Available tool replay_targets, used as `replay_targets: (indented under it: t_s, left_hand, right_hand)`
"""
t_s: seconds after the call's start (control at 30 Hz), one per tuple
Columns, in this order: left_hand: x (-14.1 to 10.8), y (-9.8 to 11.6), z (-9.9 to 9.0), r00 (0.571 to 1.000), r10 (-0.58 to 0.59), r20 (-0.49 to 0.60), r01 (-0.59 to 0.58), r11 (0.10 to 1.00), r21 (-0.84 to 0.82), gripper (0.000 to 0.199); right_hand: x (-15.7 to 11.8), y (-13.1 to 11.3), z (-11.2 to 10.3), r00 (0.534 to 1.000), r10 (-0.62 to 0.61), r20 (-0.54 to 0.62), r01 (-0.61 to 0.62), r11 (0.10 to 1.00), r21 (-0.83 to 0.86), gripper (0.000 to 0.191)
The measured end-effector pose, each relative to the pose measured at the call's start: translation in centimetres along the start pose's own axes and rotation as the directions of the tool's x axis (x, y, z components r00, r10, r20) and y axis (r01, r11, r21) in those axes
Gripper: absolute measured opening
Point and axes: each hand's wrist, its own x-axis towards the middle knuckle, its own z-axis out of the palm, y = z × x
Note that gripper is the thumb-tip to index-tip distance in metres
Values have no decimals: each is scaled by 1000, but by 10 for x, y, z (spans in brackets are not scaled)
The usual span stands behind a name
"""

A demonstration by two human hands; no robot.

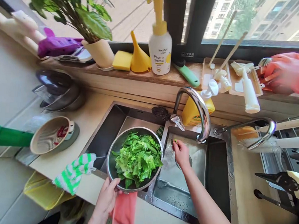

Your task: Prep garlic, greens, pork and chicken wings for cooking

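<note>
clamped on the bowl (117, 147), the left grip (107, 196) should hold the greens (137, 158) just beyond it level, while the right grip (181, 155), nearly closed, pinches a likely leaf scrap (175, 140), the sink (172, 185) below it.

Bright green leaves (138, 158); green-and-white striped cloth (73, 173).

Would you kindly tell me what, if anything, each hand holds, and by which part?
Left hand: the bowl, by its near rim. Right hand: apparently a green scrap, part unclear.
</note>
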Motion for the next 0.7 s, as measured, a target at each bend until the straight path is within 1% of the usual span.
replay_targets:
  t_s: [0.03, 0.07, 0.1, 0.13, 0.17, 0.2, 0.23, 0.27, 0.3, 0.33, 0.37, 0.4, 0.43, 0.47, 0.5, 0.53, 0.57, 0.6, 0.63, 0.7]
  left_hand:
    - [0, -1, 0, 1000, 3, 21, -3, 1000, -5, 38]
    - [1, -2, 0, 999, 3, 43, -3, 1000, -11, 38]
    - [0, -2, -1, 998, 3, 66, -2, 1000, -13, 38]
    - [-1, -2, -1, 997, 7, 79, -7, 1000, -6, 37]
    - [-2, -2, -1, 996, 7, 88, -7, 1000, 2, 35]
    - [-3, -2, -1, 995, 4, 96, -4, 1000, 7, 32]
    - [-5, -2, 0, 994, -2, 105, 1, 1000, 9, 30]
    - [-6, -1, 1, 993, -12, 114, 11, 1000, 9, 28]
    - [-8, -1, 1, 992, -24, 121, 24, 1000, 9, 27]
    - [-8, -1, 3, 991, -37, 126, 37, 999, 8, 25]
    - [-8, 0, 4, 990, -48, 130, 47, 999, 8, 24]
    - [-8, 0, 5, 990, -55, 130, 54, 999, 8, 23]
    - [-7, 0, 7, 990, -59, 129, 59, 998, 6, 22]
    - [-7, 0, 8, 990, -60, 125, 61, 998, 0, 21]
    - [-6, 0, 9, 991, -59, 121, 60, 998, -9, 21]
    - [-6, 1, 10, 992, -59, 114, 62, 998, -19, 21]
    - [-6, 1, 10, 992, -61, 109, 65, 997, -30, 22]
    - [-6, 2, 9, 993, -63, 104, 68, 997, -40, 22]
    - [-7, 2, 8, 993, -63, 99, 69, 996, -53, 22]
    - [-9, 4, 5, 994, -59, 90, 66, 995, -80, 23]
  right_hand:
    - [-10, -20, -7, 986, -158, -42, 159, 987, 17, 30]
    - [-21, -41, -11, 947, -318, -56, 318, 948, 7, 27]
    - [-32, -62, -11, 892, -450, -33, 450, 893, -18, 25]
    - [-41, -82, -7, 837, -546, 31, 547, 835, -62, 24]
    - [-49, -99, -1, 795, -590, 140, 606, 785, -130, 24]
    - [-55, -114, 5, 770, -586, 254, 636, 740, -218, 25]
    - [-59, -125, 11, 754, -565, 335, 653, 701, -287, 29]
    - [-61, -132, 15, 741, -555, 377, 668, 670, -325, 30]
    - [-62, -135, 16, 729, -573, 374, 682, 655, -326, 26]
    - [-60, -135, 13, 714, -617, 332, 699, 655, -287, 22]
    - [-57, -130, 8, 700, -664, 263, 714, 664, -221, 18]
    - [-52, -121, -1, 704, -687, 182, 710, 687, -155, 18]
    - [-44, -109, -11, 739, -665, 108, 673, 730, -115, 18]
    - [-36, -92, -22, 806, -588, 66, 591, 796, -128, 22]
    - [-26, -73, -33, 881, -471, 39, 470, 865, -175, 26]
    - [-17, -50, -42, 951, -309, 26, 304, 909, -287, 29]
    - [-9, -26, -50, 993, -109, 41, 116, 882, -458, 31]
    - [-2, -1, -56, 999, -5, 47, 29, 851, -524, 30]
    - [2, 24, -59, 996, 68, 56, -24, 821, -570, 27]
    - [4, 68, -55, 975, 201, 90, -95, 753, -651, 22]
